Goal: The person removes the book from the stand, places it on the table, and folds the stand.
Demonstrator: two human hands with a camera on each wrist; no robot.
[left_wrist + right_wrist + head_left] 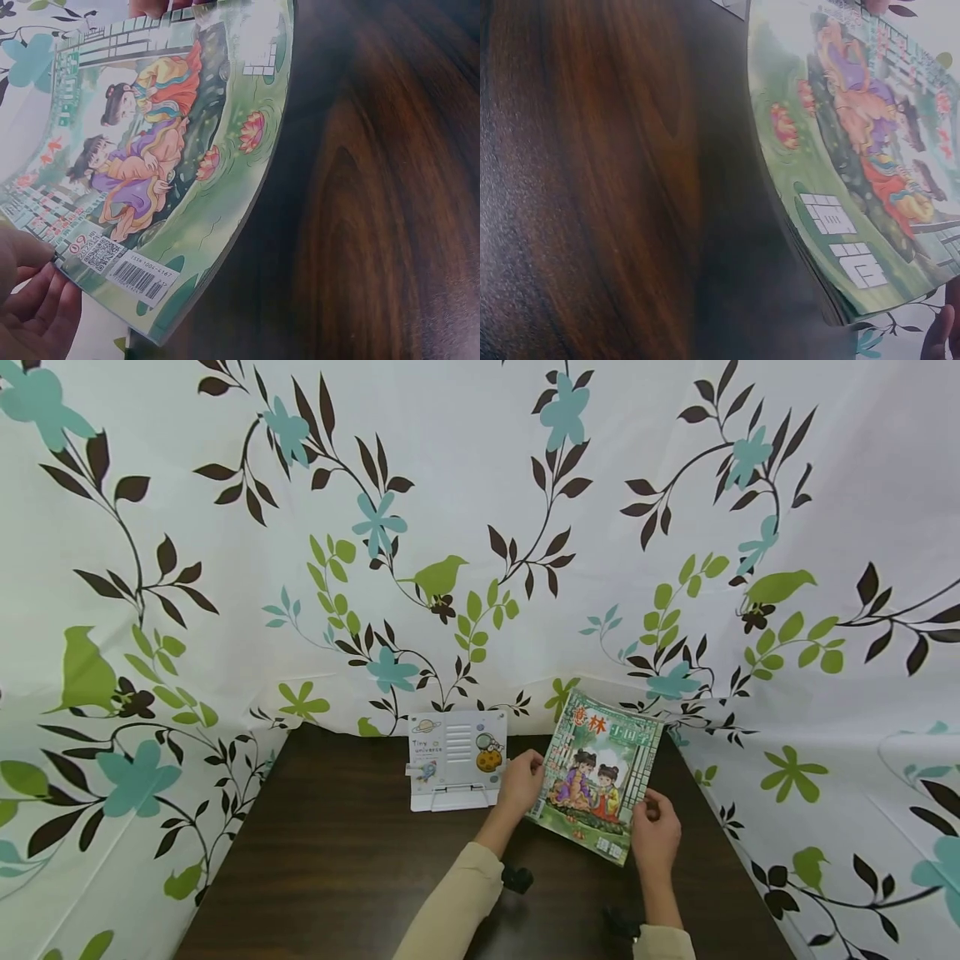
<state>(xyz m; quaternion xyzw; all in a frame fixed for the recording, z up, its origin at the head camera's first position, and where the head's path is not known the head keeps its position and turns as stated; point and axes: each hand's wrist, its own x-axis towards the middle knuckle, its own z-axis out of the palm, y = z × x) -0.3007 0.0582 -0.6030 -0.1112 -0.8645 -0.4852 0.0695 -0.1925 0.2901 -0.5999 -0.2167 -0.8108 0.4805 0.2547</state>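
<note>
So we've got a magazine (600, 777) caught between two hands here, and it sits right in the gap between them. Our left hand (521, 783) is on its left edge, thumb and fingers closed in a narrow pinch near the barcode corner. Our right hand (656, 831) has the opposite edge, also pinched pretty narrow, a bit lower down toward the near corner. The cover faces up at us, two kids in bright robes on it, and the whole thing's tilted, with its top end over by the patterned cloth (480, 468). The left wrist view shows the pages bowing a little above the dark table (315, 860); we honestly can't tell if any edge touches the wood. Just left of our left hand there's a white "Tiny universe" stand (459, 752), standing near the cloth, with nobody holding it.
</note>
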